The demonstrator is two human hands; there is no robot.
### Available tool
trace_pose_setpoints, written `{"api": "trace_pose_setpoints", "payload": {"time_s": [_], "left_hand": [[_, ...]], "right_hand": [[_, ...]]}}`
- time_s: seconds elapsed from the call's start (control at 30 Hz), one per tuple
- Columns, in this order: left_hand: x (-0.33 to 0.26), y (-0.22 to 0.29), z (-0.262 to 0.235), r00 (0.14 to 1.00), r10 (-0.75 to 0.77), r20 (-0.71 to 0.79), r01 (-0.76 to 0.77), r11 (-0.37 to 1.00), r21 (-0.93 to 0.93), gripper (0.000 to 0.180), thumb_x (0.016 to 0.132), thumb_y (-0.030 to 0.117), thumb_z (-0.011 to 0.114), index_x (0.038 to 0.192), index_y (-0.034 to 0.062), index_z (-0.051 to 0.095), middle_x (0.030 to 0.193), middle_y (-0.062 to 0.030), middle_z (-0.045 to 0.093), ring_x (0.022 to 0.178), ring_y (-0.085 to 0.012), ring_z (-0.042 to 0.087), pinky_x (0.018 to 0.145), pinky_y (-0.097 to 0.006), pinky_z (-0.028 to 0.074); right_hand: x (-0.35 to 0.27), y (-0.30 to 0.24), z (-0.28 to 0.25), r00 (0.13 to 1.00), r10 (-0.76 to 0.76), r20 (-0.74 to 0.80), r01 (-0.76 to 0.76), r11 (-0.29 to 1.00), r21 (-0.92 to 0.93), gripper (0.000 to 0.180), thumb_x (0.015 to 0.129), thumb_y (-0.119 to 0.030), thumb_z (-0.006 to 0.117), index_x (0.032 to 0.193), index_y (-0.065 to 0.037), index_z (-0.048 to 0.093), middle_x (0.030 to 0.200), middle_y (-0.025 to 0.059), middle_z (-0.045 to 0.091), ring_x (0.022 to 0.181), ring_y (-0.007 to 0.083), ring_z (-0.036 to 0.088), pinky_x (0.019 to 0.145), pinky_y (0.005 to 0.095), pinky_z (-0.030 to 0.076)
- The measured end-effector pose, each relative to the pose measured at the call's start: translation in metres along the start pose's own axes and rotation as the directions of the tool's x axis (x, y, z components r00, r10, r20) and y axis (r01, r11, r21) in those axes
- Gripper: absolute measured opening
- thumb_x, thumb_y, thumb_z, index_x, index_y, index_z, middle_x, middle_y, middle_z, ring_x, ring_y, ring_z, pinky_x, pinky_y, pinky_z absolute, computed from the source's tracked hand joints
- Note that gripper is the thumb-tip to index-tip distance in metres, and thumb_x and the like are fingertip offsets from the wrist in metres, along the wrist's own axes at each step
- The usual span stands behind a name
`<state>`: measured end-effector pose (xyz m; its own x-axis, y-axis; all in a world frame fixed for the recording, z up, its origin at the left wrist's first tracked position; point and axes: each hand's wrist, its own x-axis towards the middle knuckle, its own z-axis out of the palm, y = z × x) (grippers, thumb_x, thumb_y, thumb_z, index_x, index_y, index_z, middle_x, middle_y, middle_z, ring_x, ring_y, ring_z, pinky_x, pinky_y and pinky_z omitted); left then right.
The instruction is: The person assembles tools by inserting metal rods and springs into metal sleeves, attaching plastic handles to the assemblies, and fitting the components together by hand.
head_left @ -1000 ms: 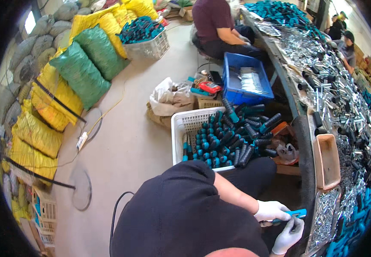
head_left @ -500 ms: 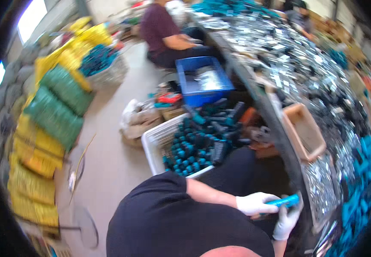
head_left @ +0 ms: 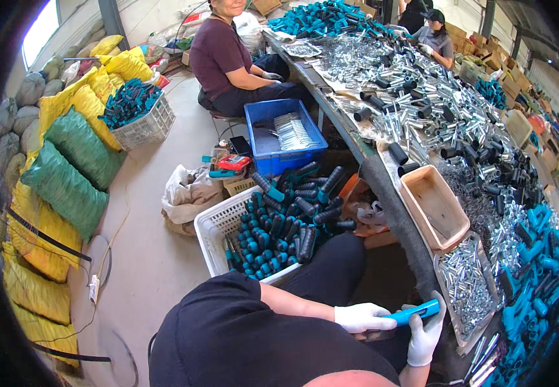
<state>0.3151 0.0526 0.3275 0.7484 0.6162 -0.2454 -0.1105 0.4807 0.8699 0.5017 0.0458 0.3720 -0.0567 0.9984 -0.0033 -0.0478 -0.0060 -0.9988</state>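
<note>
A hollow teal plastic handle (head_left: 414, 313) with a slot in its side is held between both hands above my lap, beside the table edge. My left hand (head_left: 360, 318), in a white glove, closes around its left end. My right hand (head_left: 425, 337), also gloved in white, grips the other end with thumb and fingers. Part of the right fingers is hidden behind the handle. Beyond my knee stands a white crate (head_left: 210, 233) filled with teal-and-black handles (head_left: 278, 242). A heap of loose teal handles (head_left: 538, 290) lies on the table to my right.
A metal tray of small metal parts (head_left: 467, 284) and an orange-brown bin (head_left: 436, 206) line the table edge. Metal tubes (head_left: 383, 71) cover the table. A blue bin (head_left: 286, 151) stands near a seated co-worker (head_left: 224, 61). Sacks (head_left: 66, 184) line the left side.
The view has swung slightly right, so most things sit further left and look sharper. The teal handle stays in both hands, and the slot in its side now shows.
</note>
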Motion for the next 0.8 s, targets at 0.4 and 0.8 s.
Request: {"api": "trace_pose_setpoints", "payload": {"time_s": [0.4,0.8], "left_hand": [[-0.027,0.015,-0.022,0.992,0.123,-0.006,-0.122,0.990,0.067,0.047,0.092,0.049,0.049,0.088,0.0038,0.060,0.069,-0.0052,0.061,0.049,-0.0129,0.050,0.044,-0.029,0.041],[-0.062,0.026,-0.027,0.943,0.166,-0.289,-0.130,0.982,0.140,0.052,0.091,0.051,0.048,0.081,0.0018,0.062,0.064,-0.0043,0.056,0.046,-0.0126,0.048,0.041,-0.029,0.039]], "right_hand": [[0.014,0.006,-0.004,0.989,-0.093,0.116,0.127,0.931,-0.342,0.051,0.093,-0.018,0.061,0.131,0.007,0.040,0.115,0.0173,0.054,0.100,0.0256,0.054,0.092,0.0368,0.043],[0.042,-0.008,0.041,0.954,-0.105,0.281,0.193,0.932,-0.306,0.057,0.094,-0.025,0.060,0.138,0.002,0.036,0.138,0.0172,0.041,0.124,0.0253,0.041,0.106,0.0362,0.028]]}}
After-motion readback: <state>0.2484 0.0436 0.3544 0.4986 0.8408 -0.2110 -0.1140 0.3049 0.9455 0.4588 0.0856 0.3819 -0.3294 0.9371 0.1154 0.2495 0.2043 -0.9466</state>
